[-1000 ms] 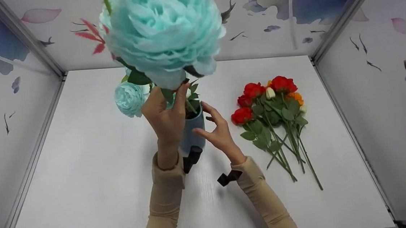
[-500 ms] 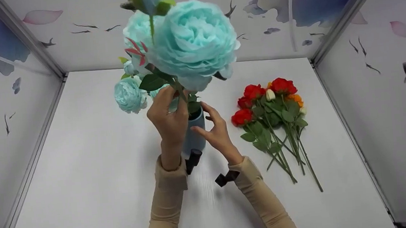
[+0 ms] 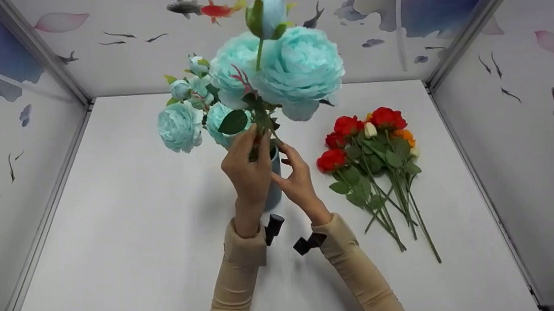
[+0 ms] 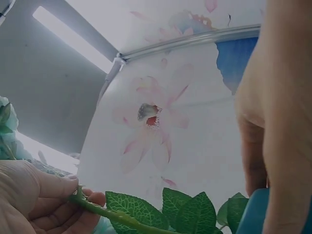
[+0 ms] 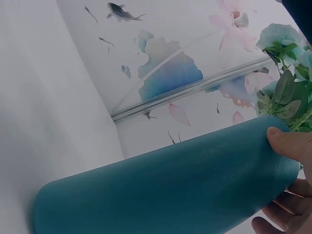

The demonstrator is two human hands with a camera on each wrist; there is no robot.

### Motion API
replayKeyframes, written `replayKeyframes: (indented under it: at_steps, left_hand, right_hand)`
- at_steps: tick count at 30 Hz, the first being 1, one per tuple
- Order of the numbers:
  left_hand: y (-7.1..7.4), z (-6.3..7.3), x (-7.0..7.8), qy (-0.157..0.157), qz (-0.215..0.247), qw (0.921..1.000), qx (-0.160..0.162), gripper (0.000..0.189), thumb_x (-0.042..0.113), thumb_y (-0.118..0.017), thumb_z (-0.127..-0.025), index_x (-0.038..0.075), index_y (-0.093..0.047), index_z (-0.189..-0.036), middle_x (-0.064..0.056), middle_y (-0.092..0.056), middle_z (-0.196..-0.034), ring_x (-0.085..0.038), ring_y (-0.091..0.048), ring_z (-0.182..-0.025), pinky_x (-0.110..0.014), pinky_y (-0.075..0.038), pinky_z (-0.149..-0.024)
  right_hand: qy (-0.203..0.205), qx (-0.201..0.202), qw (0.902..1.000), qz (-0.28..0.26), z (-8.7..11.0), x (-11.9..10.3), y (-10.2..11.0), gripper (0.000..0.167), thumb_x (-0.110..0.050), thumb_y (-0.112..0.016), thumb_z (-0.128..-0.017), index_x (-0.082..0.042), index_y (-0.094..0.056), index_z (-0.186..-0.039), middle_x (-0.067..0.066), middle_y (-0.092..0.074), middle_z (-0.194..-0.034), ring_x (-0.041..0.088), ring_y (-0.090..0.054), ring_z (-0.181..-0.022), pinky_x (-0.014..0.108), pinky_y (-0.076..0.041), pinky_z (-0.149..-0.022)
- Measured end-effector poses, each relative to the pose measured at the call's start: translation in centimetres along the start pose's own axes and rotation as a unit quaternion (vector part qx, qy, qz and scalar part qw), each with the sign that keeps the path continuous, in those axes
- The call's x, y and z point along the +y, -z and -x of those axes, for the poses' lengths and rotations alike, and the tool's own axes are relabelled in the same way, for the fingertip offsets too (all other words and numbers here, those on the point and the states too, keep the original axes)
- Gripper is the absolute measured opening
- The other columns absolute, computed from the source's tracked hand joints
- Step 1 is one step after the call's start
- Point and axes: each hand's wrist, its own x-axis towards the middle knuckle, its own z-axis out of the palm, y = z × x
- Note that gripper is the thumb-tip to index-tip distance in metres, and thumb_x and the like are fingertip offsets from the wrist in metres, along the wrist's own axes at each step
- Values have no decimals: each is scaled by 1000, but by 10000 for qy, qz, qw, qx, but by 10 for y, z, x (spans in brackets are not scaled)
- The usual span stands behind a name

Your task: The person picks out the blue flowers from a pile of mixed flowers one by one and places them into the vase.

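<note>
My left hand [image 3: 248, 170] pinches the green stem [image 4: 122, 222] of a light-blue peony spray between thumb and fingers. Its big bloom [image 3: 299, 67] and a bud [image 3: 273, 12] rise above the hand, over the blue vase [image 3: 273, 195]. The stem's lower end is hidden in the head view. Close beside it, my right hand [image 3: 301, 181] holds the vase near its rim; the right wrist view shows the thumb on the vase's [image 5: 165, 180] side and fingers beneath. More blue peonies [image 3: 179, 127] lean out to the left behind my left hand, seemingly from the vase.
Red roses [image 3: 332, 160], orange blooms [image 3: 404, 136] and white buds lie in a loose bunch to the right, stems toward me. The white table [image 3: 131, 246] is enclosed by printed panels [image 3: 516, 122] at the back and sides. Black wrist cameras [image 3: 309, 243] jut inward from both sleeves.
My left hand has come down and right with the peony spray, bringing the bloom lower and farther from the head camera. My right hand stays at the vase.
</note>
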Motion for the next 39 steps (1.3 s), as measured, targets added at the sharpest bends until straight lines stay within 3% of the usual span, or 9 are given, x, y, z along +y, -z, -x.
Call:
replayKeyframes:
  at_steps: [10,14,21,31,35,39]
  left_hand:
    - [-5,23,-14,142,-392,9991,-110,21,-6,-71,-77,-10,-66,-97,-18,-68,-86,-26,-67,-74,-36,-55,-68]
    - [-6,30,-19,361,-468,9982,-143,23,-5,-72,-77,-9,-67,-98,-20,-69,-92,-28,-68,-81,-37,-55,-71]
    - [-3,35,-27,644,-569,9960,-227,22,0,-72,-78,-9,-68,-97,-19,-69,-89,-27,-68,-77,-37,-55,-67]
    - [-3,46,-35,1230,-448,9897,-587,16,1,-69,-81,-8,-69,-94,-18,-69,-90,-27,-67,-83,-37,-54,-71]
    - [-4,47,-36,1246,-517,9891,-591,17,2,-69,-81,-8,-69,-95,-18,-69,-89,-26,-67,-82,-37,-54,-70]
    - [-5,47,-36,1096,-662,9900,-599,15,6,-69,-82,-6,-68,-91,-14,-66,-77,-22,-65,-70,-34,-53,-64]
  right_hand:
    - [163,92,9998,66,2,0,-1,59,6,-69,-79,17,-40,-130,32,-46,-130,43,-48,-118,51,-46,-88]
    - [129,117,9997,160,2,-1,-2,58,7,-69,-79,18,-41,-129,33,-47,-128,43,-48,-118,50,-46,-89]
    - [196,202,9995,123,2,0,-3,58,4,-71,-79,17,-42,-128,31,-48,-127,42,-49,-116,54,-46,-86]
    - [440,256,9985,187,1,-1,-3,56,9,-70,-77,17,-44,-126,32,-50,-124,44,-51,-112,55,-47,-83]
    - [480,264,9983,221,0,-1,-3,56,10,-69,-77,18,-44,-126,33,-50,-124,44,-51,-113,56,-47,-82]
    - [516,261,9981,209,0,-1,-3,55,10,-69,-77,17,-44,-125,32,-50,-124,44,-50,-113,56,-47,-81]
